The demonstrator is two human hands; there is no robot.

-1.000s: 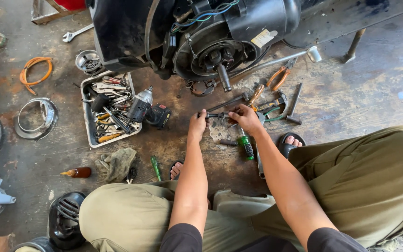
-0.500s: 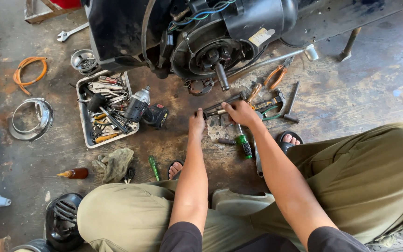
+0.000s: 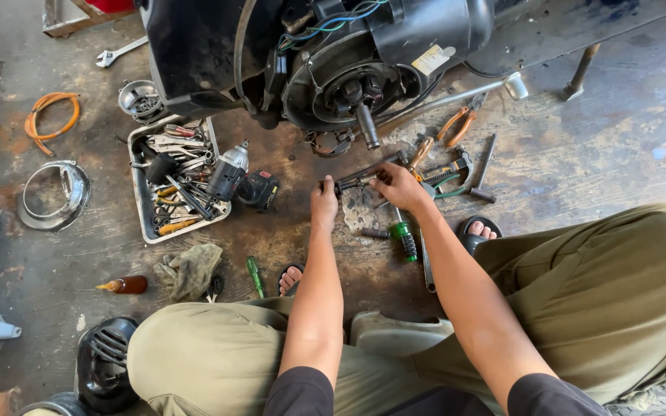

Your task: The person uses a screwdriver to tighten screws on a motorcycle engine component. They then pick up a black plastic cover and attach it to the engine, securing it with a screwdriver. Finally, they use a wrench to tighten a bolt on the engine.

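Both hands, left (image 3: 324, 202) and right (image 3: 396, 185), are gripping a dark metal rod tool (image 3: 364, 176) over the stained concrete floor (image 3: 580, 154), below the black engine hub (image 3: 352, 92). Greasy fingers could be slipping, dropping it among scattered pliers (image 3: 456, 123).

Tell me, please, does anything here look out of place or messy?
Yes: tools are strewn on the stained floor, with pliers and a green screwdriver loose around both hands, while the tool tray sits overfilled.
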